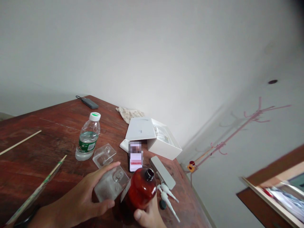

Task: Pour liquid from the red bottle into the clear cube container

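Note:
My left hand (82,198) grips a clear square bottle (110,186) by its sides, thumb and fingers around it. Its short neck points up and carries no cap. Close beside it, my right hand (149,215) is wrapped around a large amber bottle (142,188) with an uncapped dark mouth, tilted slightly. Behind the left hand a second clear square bottle (104,154) rests on the table. To the right of the amber bottle lie white pump heads (168,201) and a small dark cap (162,204).
A water bottle (87,137) stands at left, near wooden chopsticks (45,180). Beyond my hands are a phone (136,158), a grey case (163,172), an open white box (163,145) and a cloth (129,114). The wooden table (54,126) meets a wall.

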### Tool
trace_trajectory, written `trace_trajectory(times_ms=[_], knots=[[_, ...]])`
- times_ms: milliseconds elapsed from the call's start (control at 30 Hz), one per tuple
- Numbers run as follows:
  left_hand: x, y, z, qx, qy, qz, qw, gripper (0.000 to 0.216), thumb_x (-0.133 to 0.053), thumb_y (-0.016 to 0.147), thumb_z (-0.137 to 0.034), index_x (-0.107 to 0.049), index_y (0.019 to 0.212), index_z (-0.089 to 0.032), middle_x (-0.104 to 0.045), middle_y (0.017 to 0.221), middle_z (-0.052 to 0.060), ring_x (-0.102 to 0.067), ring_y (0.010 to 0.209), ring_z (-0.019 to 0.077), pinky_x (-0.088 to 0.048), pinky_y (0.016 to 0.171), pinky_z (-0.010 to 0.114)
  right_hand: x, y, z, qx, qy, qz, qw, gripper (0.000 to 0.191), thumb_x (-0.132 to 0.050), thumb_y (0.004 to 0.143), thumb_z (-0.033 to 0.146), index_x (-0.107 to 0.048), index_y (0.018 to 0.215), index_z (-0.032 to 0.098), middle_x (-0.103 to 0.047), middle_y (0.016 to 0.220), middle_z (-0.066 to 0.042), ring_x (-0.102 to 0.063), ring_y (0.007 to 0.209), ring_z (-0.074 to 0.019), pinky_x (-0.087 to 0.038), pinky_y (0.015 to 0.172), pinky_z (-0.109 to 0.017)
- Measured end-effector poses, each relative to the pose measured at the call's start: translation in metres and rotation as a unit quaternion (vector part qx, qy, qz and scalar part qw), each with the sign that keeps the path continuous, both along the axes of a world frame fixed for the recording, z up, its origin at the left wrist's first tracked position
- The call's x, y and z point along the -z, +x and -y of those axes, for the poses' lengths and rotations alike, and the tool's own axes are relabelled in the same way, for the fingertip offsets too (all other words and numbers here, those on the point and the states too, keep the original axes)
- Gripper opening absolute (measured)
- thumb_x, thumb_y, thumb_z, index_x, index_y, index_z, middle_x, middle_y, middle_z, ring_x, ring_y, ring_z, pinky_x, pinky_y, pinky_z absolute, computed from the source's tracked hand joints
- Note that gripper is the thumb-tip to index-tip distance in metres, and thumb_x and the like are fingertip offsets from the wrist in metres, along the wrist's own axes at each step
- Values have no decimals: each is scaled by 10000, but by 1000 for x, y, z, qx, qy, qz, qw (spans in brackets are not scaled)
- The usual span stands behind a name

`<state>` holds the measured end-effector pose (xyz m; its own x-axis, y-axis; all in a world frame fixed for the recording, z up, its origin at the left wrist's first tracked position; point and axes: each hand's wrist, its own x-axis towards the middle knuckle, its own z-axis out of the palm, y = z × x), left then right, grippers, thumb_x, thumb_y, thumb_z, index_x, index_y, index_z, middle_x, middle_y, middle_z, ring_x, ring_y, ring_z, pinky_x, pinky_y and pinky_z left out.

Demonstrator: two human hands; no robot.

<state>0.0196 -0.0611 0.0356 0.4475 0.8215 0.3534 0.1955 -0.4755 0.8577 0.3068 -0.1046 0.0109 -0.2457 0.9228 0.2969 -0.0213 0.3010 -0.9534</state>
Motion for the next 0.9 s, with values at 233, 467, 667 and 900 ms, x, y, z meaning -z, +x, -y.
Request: trace_trajectory(times_ms=[233,467,667,900], knots=[[11,3,-2,53,-60,37,996,1036,-762,855,-775,-350,1684,-312,-531,1671,129,-547,1491,415,-479,1221,528,0,-4,-1,-2,5,5,1000,1077,-888,723,702,-446,1581,224,-726,1406,-205,-744,1221,-426,-589,1061,-565],[15,3,-3,72,-79,42,993,999,-752,850,-791,-349,1646,-340,-606,1599,125,-615,1424,388,-534,1170,506,-15,-9,3,70,-5,40,997,1187,-904,597,819,-521,1543,213,-785,1235,-187,-749,1194,-440,-608,1022,-566],[11,3,-3,70,-70,33,995,943,-780,857,-741,-364,1619,-374,-635,1567,106,-658,1373,377,-547,1154,508,-14,-11,2,68,-7,27,997,1238,-930,566,811,-506,1563,213,-781,1222,-188,-739,1216,-444,-593,1042,-581],[13,4,-4,69,-63,34,995,943,-743,882,-758,-372,1631,-323,-629,1568,152,-642,1390,386,-550,1149,522,-7,-7,2,30,-8,19,999,1077,-929,666,721,-533,1530,214,-689,1475,-203,-694,1324,-426,-540,1137,-563]])
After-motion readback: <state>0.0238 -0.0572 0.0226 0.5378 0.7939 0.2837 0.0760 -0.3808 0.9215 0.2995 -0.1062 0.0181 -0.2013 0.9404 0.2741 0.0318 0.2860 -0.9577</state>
